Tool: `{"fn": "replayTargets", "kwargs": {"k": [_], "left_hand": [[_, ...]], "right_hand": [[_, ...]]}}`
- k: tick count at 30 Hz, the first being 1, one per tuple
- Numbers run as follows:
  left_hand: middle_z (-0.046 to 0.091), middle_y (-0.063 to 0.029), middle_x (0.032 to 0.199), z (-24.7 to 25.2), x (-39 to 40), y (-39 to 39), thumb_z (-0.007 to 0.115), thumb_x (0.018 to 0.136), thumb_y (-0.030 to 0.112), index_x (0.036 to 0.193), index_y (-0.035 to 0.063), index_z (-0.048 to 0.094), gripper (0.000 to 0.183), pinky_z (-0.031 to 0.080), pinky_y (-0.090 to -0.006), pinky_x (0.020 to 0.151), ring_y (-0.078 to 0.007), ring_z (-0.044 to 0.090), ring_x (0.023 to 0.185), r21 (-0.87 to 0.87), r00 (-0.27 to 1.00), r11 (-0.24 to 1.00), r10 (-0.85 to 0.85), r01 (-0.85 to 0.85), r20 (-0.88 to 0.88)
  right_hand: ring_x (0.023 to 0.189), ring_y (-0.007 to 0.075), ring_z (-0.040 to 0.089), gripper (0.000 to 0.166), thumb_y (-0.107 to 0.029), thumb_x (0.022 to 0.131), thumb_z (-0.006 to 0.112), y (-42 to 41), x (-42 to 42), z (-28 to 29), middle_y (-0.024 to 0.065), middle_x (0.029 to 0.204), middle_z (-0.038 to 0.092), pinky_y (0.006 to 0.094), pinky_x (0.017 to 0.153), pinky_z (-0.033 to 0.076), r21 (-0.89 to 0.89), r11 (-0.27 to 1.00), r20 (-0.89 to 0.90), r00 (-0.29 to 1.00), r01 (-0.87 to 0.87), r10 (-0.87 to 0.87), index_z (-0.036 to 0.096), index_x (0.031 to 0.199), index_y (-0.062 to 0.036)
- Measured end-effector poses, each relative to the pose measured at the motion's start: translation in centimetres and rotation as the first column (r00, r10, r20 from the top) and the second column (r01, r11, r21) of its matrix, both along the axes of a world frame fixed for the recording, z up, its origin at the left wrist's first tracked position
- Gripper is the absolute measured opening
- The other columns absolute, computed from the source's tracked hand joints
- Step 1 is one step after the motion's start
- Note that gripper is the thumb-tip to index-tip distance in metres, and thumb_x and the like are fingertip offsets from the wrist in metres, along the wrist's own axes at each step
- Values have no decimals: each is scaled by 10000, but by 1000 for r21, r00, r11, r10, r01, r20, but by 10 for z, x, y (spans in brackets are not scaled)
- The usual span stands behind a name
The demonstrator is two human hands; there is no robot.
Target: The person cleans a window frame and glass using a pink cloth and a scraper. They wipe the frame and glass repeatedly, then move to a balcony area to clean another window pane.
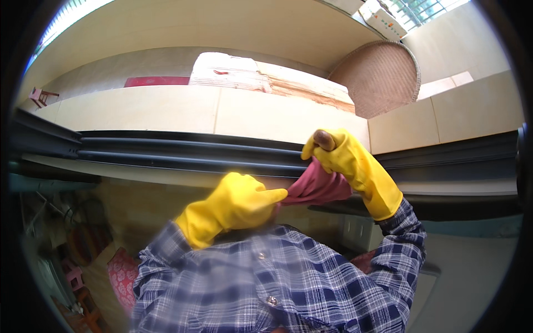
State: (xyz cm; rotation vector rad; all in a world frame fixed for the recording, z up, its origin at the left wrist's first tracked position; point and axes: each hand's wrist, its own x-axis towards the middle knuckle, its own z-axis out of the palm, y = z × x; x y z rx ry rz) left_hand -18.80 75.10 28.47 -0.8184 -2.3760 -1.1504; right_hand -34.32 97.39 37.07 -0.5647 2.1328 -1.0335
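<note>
Both my hands wear yellow rubber gloves. My right hand (pixel 339 152) is raised over the dark metal sliding window track (pixel 191 152), its fingers closed on a bunched pink cloth (pixel 322 183). A rounded brown tip shows at the top of that fist; whether it is a handle or a bare fingertip I cannot tell. From the fist the cloth hangs down and runs leftward to my left hand (pixel 239 202). That hand is slightly blurred and curled at the cloth's left end, with one finger stretched along its edge. The glove hides part of the cloth there.
Beyond the track runs a tiled ledge (pixel 258 110). Past it lie a worn white block-like object (pixel 225 70), a flat red item (pixel 156 81) and a round woven tray (pixel 383 79) leaning at the right corner. A small stool (pixel 39 95) stands far left. A patterned red cloth (pixel 123 272) shows lower left.
</note>
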Motion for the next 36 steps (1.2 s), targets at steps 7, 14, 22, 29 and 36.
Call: {"fn": "replayTargets", "kwargs": {"k": [7, 14, 22, 29, 36], "left_hand": [[738, -47, 834, 86, 99, 40, 822, 840, 319, 1068, 183, 748, 276, 568, -419, 625, -272, 705, 723, -169, 743, 730, 669, -662, -23], [757, -127, 1171, 175, 120, 122, 798, 888, 495, 1353, 154, 629, 601, 586, -536, 866, -377, 727, 1054, -430, 179, 173, 983, -886, 27], [773, -183, 1176, 221, 93, 130, 565, 1035, 563, 1280, 94, 688, 543, 601, -529, 878, -419, 756, 1019, -584, -129, -51, 987, -810, 93], [752, -252, 1011, 254, 94, 40, 594, 1033, 398, 1009, 58, 763, 381, 584, -530, 853, -469, 719, 990, -296, -41, -64, 996, -953, -81], [766, -174, 1150, 323, 50, 0, 629, 1047, 368, 1222, 120, 728, 319, 583, -505, 875, -425, 719, 1066, -495, 169, 160, 985, -854, 27]], "right_hand": [[622, 90, 588, 216, -51, 954, 574, -73, 62, 52, 28, 723, 636, 254, 590, 478, -592, 795, 138, 955, -133, 262, 773, 1025, -7], [659, 129, 582, 234, -127, 993, 577, -71, 101, 128, 38, 702, 620, 283, 634, 457, -810, 524, -43, 919, -262, 392, 764, 1053, 1], [557, 208, 611, 274, -179, 1014, 586, -104, 108, 154, 98, 700, 675, 328, 580, 518, -886, 411, 354, 883, 212, 308, 751, 1117, 13], [527, 198, 567, 251, -108, 975, 592, -134, 44, 100, 77, 670, 603, 328, 522, 510, -608, 29, 718, 534, 793, 446, 721, 1163, -3], [582, 185, 490, 286, -131, 1035, 543, 93, -26, 146, 27, 631, 482, 363, 608, 428, -901, -358, 159, 956, 243, 248, 707, 1234, -6]]}}
